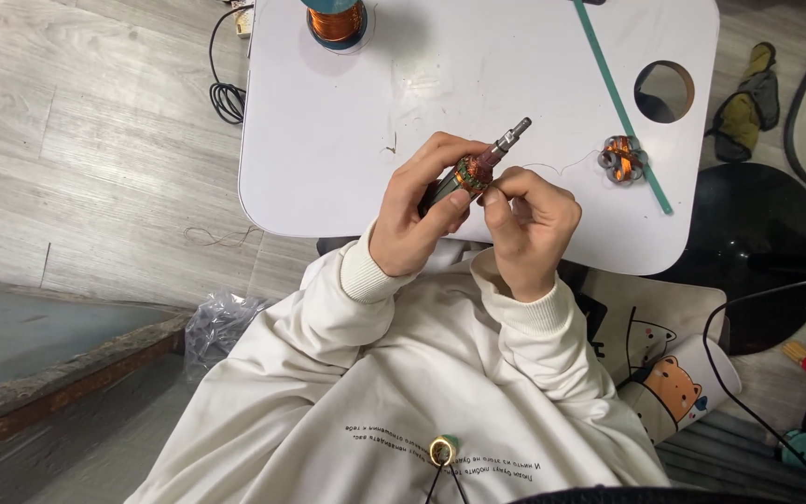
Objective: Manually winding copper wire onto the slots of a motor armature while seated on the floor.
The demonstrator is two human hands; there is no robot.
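Motor rotor (476, 170) with copper windings sits up over the near edge of the white table (328, 140), held between both hands, its steel shaft pointing up and to the right. Left hand (414, 217) wraps the lower body of the rotor, fingers curled round it and thumb lying along the side. Right hand (531, 219) comes in from the other side, thumb and forefinger pressed together in a pinch right at the copper windings; a thin wire (566, 168) loops away from that pinch across the tabletop toward a small wound coil (620, 159) of copper and grey metal lying just beside a long green strip (619, 105). That strip runs on a slant from the table's far edge down toward its right side, passing a round hole (664, 91) cut in the tabletop. Up at the far edge stands a spool of copper wire (336, 21), well apart from the hands. Cream sleeves (366, 271) fill the foreground, with a line of dark print across the sweatshirt low down. Left of the table, a black cable (226, 93) coils on the pale wooden floor (95, 140), and a crumpled clear plastic bag (216, 322) lies near the person's left elbow. On the right, a cushion with a cartoon bear (673, 387) rests beside a black round stool (748, 252).
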